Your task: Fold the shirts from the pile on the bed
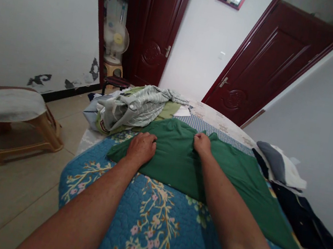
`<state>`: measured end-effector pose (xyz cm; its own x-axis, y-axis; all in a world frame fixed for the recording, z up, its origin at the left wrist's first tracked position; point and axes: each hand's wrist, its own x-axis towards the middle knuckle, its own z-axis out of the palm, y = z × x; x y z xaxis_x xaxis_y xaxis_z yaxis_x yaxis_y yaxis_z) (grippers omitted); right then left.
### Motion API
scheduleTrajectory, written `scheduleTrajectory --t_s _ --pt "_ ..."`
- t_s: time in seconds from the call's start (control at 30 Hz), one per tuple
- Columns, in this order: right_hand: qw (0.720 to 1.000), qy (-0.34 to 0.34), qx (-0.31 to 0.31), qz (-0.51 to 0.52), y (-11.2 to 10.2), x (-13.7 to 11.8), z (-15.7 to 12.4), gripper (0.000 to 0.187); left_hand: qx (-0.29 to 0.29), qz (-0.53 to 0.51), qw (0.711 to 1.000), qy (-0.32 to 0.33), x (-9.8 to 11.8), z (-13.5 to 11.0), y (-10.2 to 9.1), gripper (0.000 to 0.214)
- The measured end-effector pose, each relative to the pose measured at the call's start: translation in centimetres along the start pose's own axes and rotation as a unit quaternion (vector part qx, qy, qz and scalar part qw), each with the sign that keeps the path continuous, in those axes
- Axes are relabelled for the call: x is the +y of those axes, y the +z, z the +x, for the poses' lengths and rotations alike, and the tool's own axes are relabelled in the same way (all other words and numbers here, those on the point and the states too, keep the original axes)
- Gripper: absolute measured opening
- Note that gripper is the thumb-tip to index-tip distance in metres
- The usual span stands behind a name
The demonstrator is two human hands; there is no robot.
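A green garment [175,164] lies spread across a blue quilted cover [101,199] with a pink flower pattern; whether it is a shirt or something else I cannot tell. My left hand [142,149] rests on its left part, fingers curled into the cloth. At the upper edge, near the middle, my right hand [202,143] pinches a fold of the same garment, and the fabric bunches up beside the fingers. Its right part stretches flat past my right forearm.
A grey checked garment [137,106] is heaped beyond my left hand. Folded dark clothes [301,217] and a grey-and-white bundle [282,164] lie at the right by the wall. Left of the table stands a stool [5,107]; a fan [115,38] is behind, near the doors.
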<state>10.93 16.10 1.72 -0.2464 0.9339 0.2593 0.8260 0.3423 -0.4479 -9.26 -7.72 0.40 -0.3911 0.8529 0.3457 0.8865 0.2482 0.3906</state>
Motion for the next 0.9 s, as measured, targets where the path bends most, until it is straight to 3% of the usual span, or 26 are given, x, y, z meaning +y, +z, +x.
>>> scheduleTrajectory --t_s 0.17,0.4,0.63,0.9 --pt "0.999 -0.043 -0.021 0.011 0.3 0.0 -0.2 0.031 0.003 0.009 1.000 0.009 0.0 0.0 0.0 0.027" --pt "0.987 -0.106 -0.087 -0.081 0.5 -0.7 0.7 0.024 -0.001 0.014 1.000 0.004 0.0 0.1 0.0 0.028" --pt "0.985 -0.097 -0.109 -0.093 0.7 -1.0 1.0 0.015 0.005 0.013 1.000 0.011 -0.2 0.0 0.2 0.028" --pt "0.991 -0.014 -0.089 -0.102 0.4 -1.1 1.2 0.027 0.002 0.010 1.000 0.010 -0.1 0.0 0.0 0.027"
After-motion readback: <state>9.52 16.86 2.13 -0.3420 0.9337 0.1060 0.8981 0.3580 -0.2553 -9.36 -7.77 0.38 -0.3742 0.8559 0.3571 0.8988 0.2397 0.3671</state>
